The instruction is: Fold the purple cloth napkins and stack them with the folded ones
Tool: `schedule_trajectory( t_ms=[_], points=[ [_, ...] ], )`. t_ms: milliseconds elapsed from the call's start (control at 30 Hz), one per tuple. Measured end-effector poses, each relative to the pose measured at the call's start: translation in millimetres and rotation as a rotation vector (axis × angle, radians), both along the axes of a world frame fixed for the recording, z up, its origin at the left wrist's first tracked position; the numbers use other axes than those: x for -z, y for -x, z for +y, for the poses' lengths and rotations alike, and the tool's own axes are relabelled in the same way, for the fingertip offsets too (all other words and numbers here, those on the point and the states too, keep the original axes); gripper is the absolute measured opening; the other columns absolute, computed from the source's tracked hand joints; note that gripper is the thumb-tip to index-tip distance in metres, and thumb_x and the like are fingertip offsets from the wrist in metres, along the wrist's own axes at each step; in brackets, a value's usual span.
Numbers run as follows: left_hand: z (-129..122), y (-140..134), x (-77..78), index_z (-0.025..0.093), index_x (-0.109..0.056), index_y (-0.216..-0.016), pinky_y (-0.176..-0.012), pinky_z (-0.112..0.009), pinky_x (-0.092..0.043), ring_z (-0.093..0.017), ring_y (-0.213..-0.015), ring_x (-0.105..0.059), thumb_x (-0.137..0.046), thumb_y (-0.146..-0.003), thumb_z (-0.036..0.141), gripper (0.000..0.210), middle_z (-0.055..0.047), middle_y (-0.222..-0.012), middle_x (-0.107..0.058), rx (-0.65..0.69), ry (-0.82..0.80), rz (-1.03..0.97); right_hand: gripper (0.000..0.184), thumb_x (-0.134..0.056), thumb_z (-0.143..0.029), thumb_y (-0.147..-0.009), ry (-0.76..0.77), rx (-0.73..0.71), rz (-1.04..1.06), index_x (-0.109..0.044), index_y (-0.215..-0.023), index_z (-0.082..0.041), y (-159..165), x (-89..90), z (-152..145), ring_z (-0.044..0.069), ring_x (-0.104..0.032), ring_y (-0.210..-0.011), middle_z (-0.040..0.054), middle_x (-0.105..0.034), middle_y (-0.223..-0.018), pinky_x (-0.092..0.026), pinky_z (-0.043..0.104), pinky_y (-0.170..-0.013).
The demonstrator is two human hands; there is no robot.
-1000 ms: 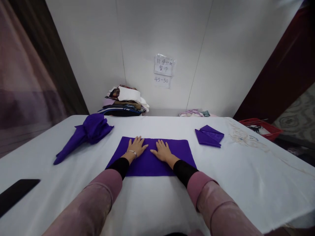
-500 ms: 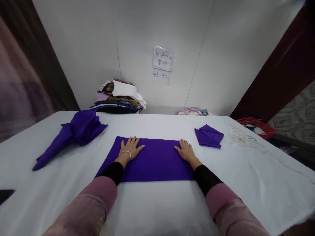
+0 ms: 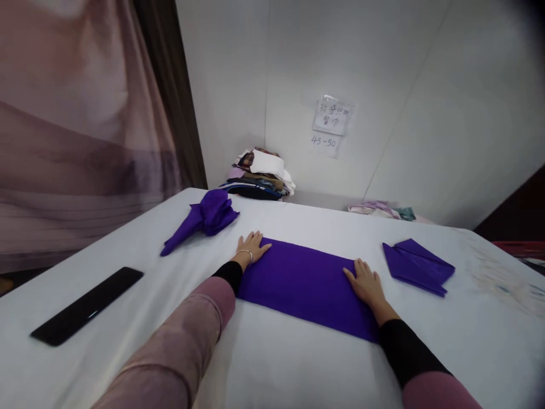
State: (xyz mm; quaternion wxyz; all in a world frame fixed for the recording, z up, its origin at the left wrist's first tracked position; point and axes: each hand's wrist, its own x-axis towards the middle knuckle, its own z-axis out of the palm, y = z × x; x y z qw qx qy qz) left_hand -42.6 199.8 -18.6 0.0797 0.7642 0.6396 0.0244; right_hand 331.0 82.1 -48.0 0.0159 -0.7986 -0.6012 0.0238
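A purple napkin (image 3: 304, 284), folded into a flat rectangle, lies on the white-covered table (image 3: 289, 369) in front of me. On its far left corner rests my left hand (image 3: 252, 247), palm down with the fingers spread, a bracelet at the wrist. My right hand (image 3: 367, 282) lies flat at the right end, fingers pointing away from me. Neither hand grasps anything. Right of the cloth is a smaller purple napkin (image 3: 419, 267) folded to a pointed shape. A bunched purple napkin (image 3: 204, 218) with a long tapering tail lies at the back left.
A long black flat object (image 3: 87, 307) lies at the left of the table. Behind the table's far edge are a stack of folded clothes (image 3: 259, 173) and a low cloth pile (image 3: 378, 209). Handwritten paper signs (image 3: 332, 116) hang on the wall. A curtain (image 3: 85, 142) hangs at left.
The view has turned left, bringing the whole black object into sight. My left hand has slid outward to the napkin's left corner; my right hand stays on the right end.
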Motion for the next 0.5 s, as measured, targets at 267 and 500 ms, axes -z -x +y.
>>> schedule_trajectory(
  t_ms=[267,500],
  points=[
    [10.9,32.9,-3.6,0.021,-0.029,-0.141,-0.108,-0.055,-0.011,-0.027,-0.139,-0.012,-0.021,-0.086,0.059,0.067,-0.008,-0.151,-0.019,-0.15,0.006,0.004,0.071,-0.02,-0.055,-0.089,0.015,0.006,-0.012,-0.022,-0.144,-0.011,-1.8,0.4,0.3,0.023,-0.012,-0.138,0.007,-0.016,-0.151,-0.015,0.047,-0.109],
    [-24.4,39.9,-12.8,0.02,-0.026,-0.142,-0.108,-0.052,-0.015,-0.026,-0.139,-0.012,-0.02,-0.088,0.057,0.066,-0.008,-0.152,-0.016,-0.121,-0.031,-0.024,0.071,-0.018,-0.056,-0.089,0.002,0.006,0.011,-0.021,-0.144,-0.01,2.6,-2.8,-1.6,0.022,-0.012,-0.138,0.0078,-0.017,-0.151,-0.013,0.047,-0.109]
  ],
)
